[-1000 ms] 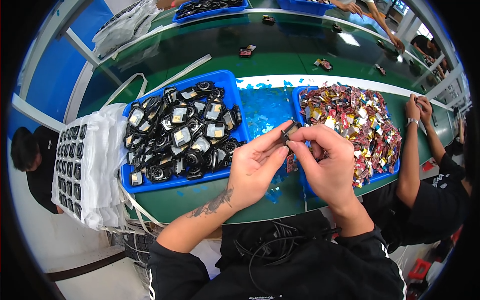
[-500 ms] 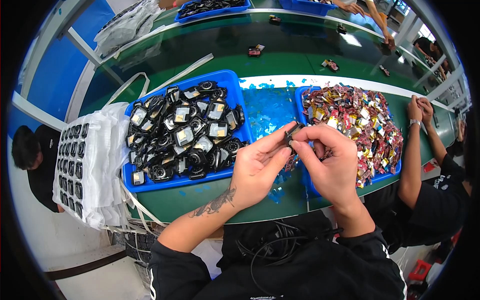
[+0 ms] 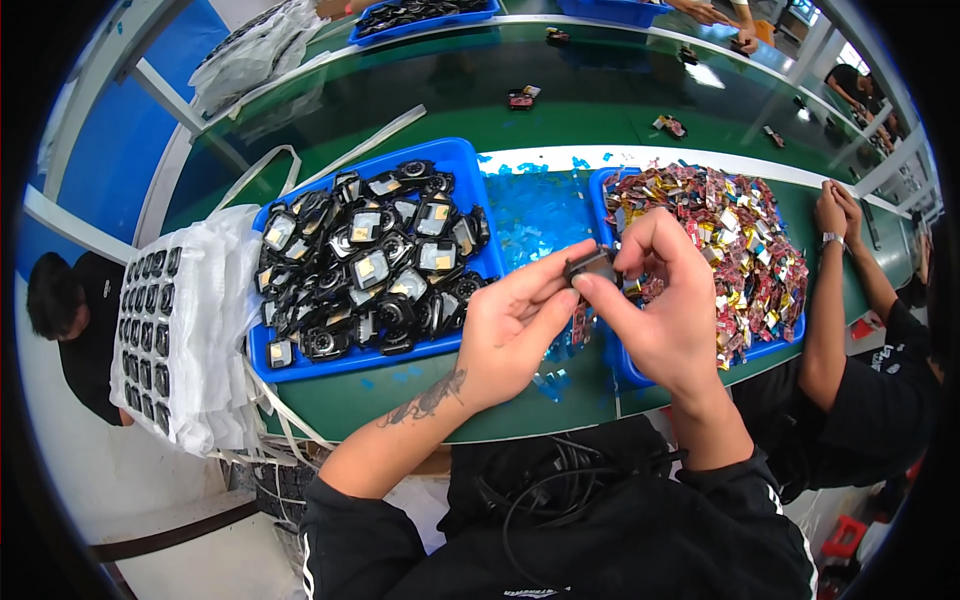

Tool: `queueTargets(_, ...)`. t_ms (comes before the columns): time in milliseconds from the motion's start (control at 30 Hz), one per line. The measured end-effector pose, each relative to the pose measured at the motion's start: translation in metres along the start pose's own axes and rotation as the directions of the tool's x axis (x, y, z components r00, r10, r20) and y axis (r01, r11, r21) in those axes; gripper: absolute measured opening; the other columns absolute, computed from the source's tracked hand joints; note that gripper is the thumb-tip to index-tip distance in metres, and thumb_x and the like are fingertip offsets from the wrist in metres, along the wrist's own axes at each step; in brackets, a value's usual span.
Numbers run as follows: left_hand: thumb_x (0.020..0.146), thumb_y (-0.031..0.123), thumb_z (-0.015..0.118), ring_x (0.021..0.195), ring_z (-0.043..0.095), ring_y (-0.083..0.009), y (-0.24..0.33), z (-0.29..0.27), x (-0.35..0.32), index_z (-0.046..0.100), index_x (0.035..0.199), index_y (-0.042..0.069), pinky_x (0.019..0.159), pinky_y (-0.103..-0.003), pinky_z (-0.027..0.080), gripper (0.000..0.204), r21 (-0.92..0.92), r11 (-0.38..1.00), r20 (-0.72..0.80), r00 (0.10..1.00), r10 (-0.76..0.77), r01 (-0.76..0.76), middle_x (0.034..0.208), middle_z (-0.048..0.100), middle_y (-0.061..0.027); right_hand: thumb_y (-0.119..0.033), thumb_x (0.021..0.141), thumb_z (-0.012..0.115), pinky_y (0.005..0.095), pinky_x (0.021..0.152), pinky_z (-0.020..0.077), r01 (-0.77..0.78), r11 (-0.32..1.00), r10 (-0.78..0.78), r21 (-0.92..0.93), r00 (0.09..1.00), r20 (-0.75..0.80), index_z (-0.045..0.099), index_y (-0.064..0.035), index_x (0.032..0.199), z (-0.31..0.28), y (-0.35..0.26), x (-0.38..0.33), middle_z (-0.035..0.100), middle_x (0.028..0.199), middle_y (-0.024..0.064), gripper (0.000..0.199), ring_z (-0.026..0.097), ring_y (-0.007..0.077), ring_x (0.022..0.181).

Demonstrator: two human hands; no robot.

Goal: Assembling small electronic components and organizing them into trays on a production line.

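Between my two hands is a small black watch case [image 3: 590, 266], its dark flat face partly turned up. My left hand [image 3: 515, 340] pinches it by the left side, thumb below and fingers along the back. The thumb of my right hand [image 3: 662, 300] presses on its near edge, while the curled index finger touches its right side. Just below the case a red circuit-board piece [image 3: 580, 325] shows; I cannot tell whether it hangs from the case. Left of my hands, a blue tray [image 3: 380, 372] is heaped with black watch cases [image 3: 395, 240].
A second blue tray [image 3: 628, 368] on the right is piled with red circuit boards and foil-wrapped parts [image 3: 715, 250]. Blue film scraps [image 3: 535, 225] litter the bench between them. Stacked white trays [image 3: 205, 340] stand at the left. A co-worker's hands [image 3: 838, 210] are at the right; beyond runs a green conveyor [image 3: 420, 85].
The watch case has turned so more of its flat face shows. My right index finger has lifted and moved outward. Parts on the conveyor have shifted slightly right.
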State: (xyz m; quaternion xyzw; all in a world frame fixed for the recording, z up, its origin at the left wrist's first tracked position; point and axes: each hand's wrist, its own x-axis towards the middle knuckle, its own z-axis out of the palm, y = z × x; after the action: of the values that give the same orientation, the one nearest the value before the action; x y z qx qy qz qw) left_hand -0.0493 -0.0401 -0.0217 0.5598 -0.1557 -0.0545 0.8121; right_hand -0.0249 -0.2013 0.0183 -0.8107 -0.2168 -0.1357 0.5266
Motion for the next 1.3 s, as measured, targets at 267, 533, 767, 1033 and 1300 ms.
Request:
queueTargets(267,0.093,-0.002,0.050,0.107,0.058,-0.0155,0.001,0.002,0.009,0.037,0.137,0.000,0.093,-0.028,0.046,0.045,-0.099,0.988,-0.197,0.975,0.100,-0.121,0.117,0.059,-0.0143,0.004,0.069,0.075,0.0326,0.065,0.0522,0.291,0.935,-0.267,-0.204,0.954,0.140,0.062,-0.0005,0.099,0.006,-0.002,-0.017,0.062,0.088,0.0102,0.033,0.064,0.0189,0.079)
queueTargets(533,0.080,-0.009,0.062,0.095,0.065,-0.0217,0.017,-0.003,0.004,0.065,0.114,-0.001,0.080,-0.030,0.056,0.035,0.668,0.643,0.067,0.890,0.451,-0.376,0.113,0.061,-0.0160,0.001,0.088,0.061,0.0239,0.072,0.0566,-0.321,0.767,0.267,0.556,0.947,0.177,0.059,0.0055,0.103,-0.008,0.000,-0.013,0.063,0.093,0.0074,0.015,0.064,0.0103,0.081)
queueTargets(767,0.076,-0.003,0.072,0.087,0.068,-0.0225,0.011,-0.007,0.006,0.069,0.106,0.000,0.072,-0.028,0.056,0.030,0.781,0.437,0.164,0.821,0.548,-0.447,0.106,0.066,-0.0148,-0.002,0.089,0.061,0.0228,0.071,0.0552,-0.424,0.735,0.275,0.530,0.900,0.339,0.059,0.0038,0.100,-0.017,0.003,-0.006,0.061,0.093,0.0061,0.012,0.062,0.0089,0.082)
queueTargets(1033,0.084,0.003,0.067,0.078,0.066,-0.0152,0.010,-0.003,0.004,0.068,0.100,-0.003,0.067,-0.024,0.052,0.017,0.469,0.879,-0.030,0.993,0.115,-0.088,0.088,0.066,-0.0128,-0.011,0.088,0.064,0.0195,0.067,0.0515,-0.492,0.705,0.327,0.511,0.864,0.382,0.057,-0.0019,0.095,-0.027,0.008,-0.005,0.058,0.091,0.0014,0.013,0.058,0.0055,0.082)
queueTargets(1300,0.089,0.002,0.063,0.094,0.062,-0.0123,-0.001,-0.003,0.003,0.062,0.112,-0.008,0.081,-0.025,0.053,0.026,0.055,0.996,-0.114,0.992,-0.061,0.068,0.107,0.064,-0.0109,0.003,0.081,0.069,0.0171,0.066,0.0502,-0.397,0.809,0.360,0.433,0.918,0.169,0.052,-0.0014,0.099,-0.008,0.005,-0.013,0.058,0.086,0.0012,0.025,0.056,0.0042,0.079)
